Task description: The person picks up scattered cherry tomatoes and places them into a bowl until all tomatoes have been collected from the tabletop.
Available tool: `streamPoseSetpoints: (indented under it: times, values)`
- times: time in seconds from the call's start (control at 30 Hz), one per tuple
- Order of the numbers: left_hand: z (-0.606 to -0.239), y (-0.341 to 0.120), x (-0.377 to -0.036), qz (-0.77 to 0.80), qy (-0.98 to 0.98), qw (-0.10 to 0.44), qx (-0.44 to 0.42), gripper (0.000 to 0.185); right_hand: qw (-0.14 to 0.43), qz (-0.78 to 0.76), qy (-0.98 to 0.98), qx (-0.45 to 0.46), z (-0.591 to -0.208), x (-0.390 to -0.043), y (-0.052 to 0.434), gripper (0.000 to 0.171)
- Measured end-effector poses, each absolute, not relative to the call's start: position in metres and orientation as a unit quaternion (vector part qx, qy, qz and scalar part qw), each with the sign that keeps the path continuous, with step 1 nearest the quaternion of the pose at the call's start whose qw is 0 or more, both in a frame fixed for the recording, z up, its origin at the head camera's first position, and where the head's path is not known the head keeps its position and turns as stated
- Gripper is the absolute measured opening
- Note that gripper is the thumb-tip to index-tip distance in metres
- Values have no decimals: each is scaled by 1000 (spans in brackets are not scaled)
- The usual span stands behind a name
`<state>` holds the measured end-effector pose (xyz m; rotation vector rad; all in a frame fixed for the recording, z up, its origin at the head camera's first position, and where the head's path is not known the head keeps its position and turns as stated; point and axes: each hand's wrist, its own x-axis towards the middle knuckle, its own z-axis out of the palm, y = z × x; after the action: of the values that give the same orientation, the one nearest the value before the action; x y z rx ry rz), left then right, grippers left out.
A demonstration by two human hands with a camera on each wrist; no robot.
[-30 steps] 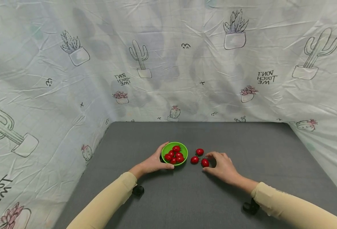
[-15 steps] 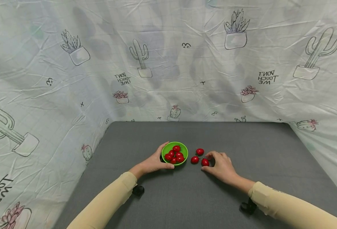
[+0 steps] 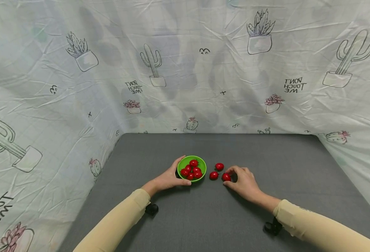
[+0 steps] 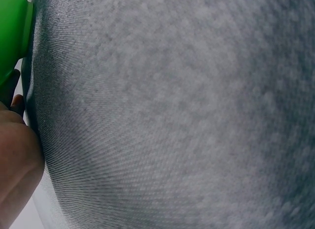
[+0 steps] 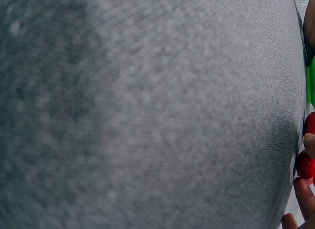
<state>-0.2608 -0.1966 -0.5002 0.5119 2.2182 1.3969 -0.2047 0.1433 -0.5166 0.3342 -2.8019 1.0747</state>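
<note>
A small green bowl (image 3: 183, 162) with several red cherry tomatoes (image 3: 193, 163) inside stands on the grey table. My left hand (image 3: 168, 180) grips its left side, thumb along the near rim and fingers round the far side. To the right of the bowl, my right hand (image 3: 245, 183) pinches a cherry tomato (image 3: 226, 177) between thumb and fingertips, close over the cloth. Two more loose tomatoes lie between bowl and hand, one nearer (image 3: 214, 175) and one farther back (image 3: 219, 166). In the right wrist view the held tomato (image 5: 306, 165) shows at the right edge.
Dark grey cloth covers the table (image 3: 185, 217). A pale curtain (image 3: 178, 70) printed with cacti hangs behind it and along both sides. A black wrist device (image 3: 151, 209) sits under the left sleeve, another (image 3: 273, 227) under the right.
My right thumb and fingers have closed in on the nearest loose tomato, which has shifted slightly right and away from me. My left hand and the bowl have stayed put.
</note>
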Motion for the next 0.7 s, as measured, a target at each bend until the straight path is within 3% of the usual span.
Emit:
streamPoseSetpoints:
  times: [0.7]
  values:
    - [-499, -198, -262, 518, 799, 240, 188, 111, 75, 359, -920, 140, -514, -204, 145, 31]
